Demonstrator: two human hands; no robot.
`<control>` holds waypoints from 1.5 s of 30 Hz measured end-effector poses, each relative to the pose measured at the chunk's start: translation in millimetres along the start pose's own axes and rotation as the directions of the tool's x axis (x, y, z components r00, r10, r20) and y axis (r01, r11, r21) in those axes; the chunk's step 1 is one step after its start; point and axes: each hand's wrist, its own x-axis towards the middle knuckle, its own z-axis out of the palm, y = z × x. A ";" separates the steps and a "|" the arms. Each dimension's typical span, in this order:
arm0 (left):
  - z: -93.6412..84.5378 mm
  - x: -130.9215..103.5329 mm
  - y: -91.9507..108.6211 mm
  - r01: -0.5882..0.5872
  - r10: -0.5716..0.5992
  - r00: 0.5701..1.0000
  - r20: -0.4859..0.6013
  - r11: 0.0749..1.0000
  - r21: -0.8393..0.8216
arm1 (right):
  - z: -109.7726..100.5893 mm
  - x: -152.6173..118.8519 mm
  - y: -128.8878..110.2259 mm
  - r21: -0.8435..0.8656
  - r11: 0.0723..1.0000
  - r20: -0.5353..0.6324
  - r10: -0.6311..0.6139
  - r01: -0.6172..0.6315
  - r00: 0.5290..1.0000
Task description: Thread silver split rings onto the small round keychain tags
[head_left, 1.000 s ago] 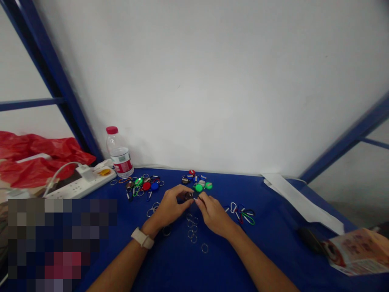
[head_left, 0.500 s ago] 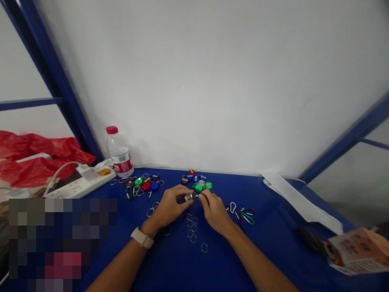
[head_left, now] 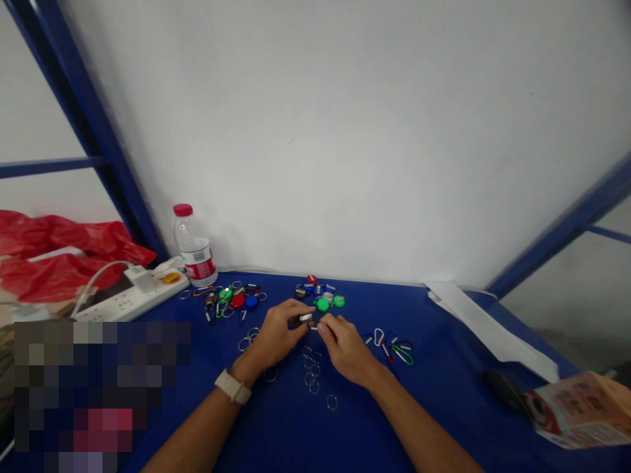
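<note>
My left hand (head_left: 280, 334) pinches a small silvery badge reel (head_left: 306, 318) between thumb and fingers. Close beside it, my right hand (head_left: 348, 345) is closed on a dark carabiner (head_left: 314, 328), only part of which shows. Just behind the hands lie loose round reels in green (head_left: 323, 305), red and blue. Several split rings (head_left: 314, 371) are strewn over the blue table in front of my fingers, and more rings (head_left: 244, 343) lie left of my left wrist. Coloured carabiners (head_left: 401, 355) are heaped to the right of my right hand.
A pile of reels with rings and carabiners (head_left: 238, 301) lies at the back left, near a water bottle (head_left: 198, 259). Further left are a power strip (head_left: 116, 303) and red plastic bag (head_left: 69, 253). White paper (head_left: 493, 328) and a printed packet (head_left: 582, 407) lie right.
The reel in my left hand has turned edge-on. My right fingers have shifted slightly down, and the carabiner's silver gate now shows below the reel.
</note>
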 end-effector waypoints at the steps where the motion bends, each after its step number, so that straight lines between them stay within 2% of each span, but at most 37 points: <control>1: -0.1 0.2 -0.2 0.001 -0.001 1.000 -0.010 1.000 0.006 | 0.2 0.3 1.0 -0.008 1.000 -0.022 0.007 -0.007 1.000; 4: -0.6 0.0 -0.9 0.010 -0.011 0.999 -0.033 1.000 -0.008 | 1.7 1.6 6.0 -0.053 0.998 -0.137 0.039 -0.046 0.990; 8: 0.9 -1.6 -1.9 0.015 -0.014 1.000 0.011 0.999 -0.031 | 4.3 3.4 10.9 -0.092 0.994 -0.261 0.040 -0.066 0.964; 15: 6.7 -3.0 -2.5 -0.017 0.018 0.999 0.031 0.999 -0.049 | 5.1 3.9 9.0 -0.066 0.996 -0.300 0.032 -0.054 0.954; 21: 2.9 -0.3 -5.5 0.030 -0.029 0.999 -0.045 1.000 0.004 | 4.7 2.3 8.8 -0.043 0.998 -0.260 0.042 -0.055 0.965; 28: 2.7 0.3 -3.8 0.061 -0.059 0.995 -0.076 0.998 0.030 | 1.7 2.8 3.4 0.021 0.997 -0.030 0.072 -0.072 0.997; 31: 3.4 -1.2 -5.2 0.096 -0.096 0.993 -0.076 0.995 -0.002 | 0.5 2.8 2.6 0.020 0.996 -0.001 0.086 -0.086 0.996; 38: -0.7 1.3 -10.0 0.238 -0.243 0.961 -0.129 0.970 -0.052 | -7.2 3.5 10.5 -0.080 0.992 0.008 0.098 -0.097 0.995; 41: -1.8 2.8 -12.0 0.310 -0.318 0.942 -0.105 0.946 -0.091 | -16.5 5.1 16.2 -0.152 0.986 0.047 0.082 -0.074 0.995; 45: -1.7 2.9 -12.2 0.338 -0.351 0.934 -0.065 0.928 -0.155 | -31.9 6.7 26.1 -0.259 0.960 0.071 0.128 -0.105 0.989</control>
